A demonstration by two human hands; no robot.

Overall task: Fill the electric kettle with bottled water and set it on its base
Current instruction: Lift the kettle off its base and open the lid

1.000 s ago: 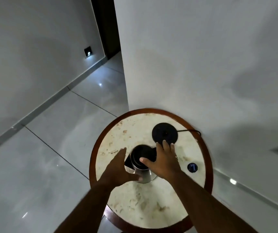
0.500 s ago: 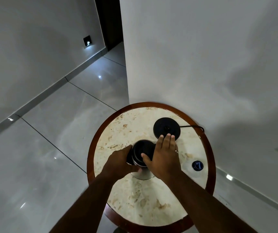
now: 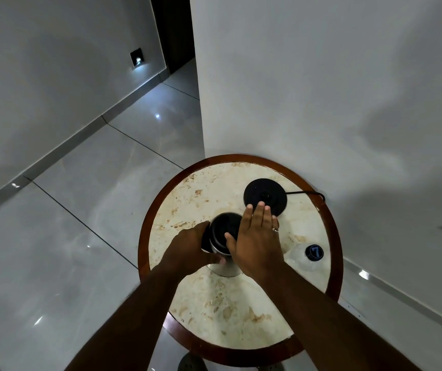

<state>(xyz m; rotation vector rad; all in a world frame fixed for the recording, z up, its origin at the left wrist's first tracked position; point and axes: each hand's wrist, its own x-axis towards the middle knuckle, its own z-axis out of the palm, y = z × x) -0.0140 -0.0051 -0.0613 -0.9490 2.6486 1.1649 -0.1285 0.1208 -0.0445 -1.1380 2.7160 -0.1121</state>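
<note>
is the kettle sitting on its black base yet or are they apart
Apart. The head view shows the kettle standing on the marble table, with bare tabletop between it and the empty base.

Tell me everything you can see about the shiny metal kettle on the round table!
The shiny steel electric kettle stands upright on the round marble-look table, not on its flat black round base, which lies just behind it. Its top is open, and the inside looks dark. A black part, likely the handle, shows at its left side. The left hand wraps that side, while the right hand lies flat over its right side.
</note>
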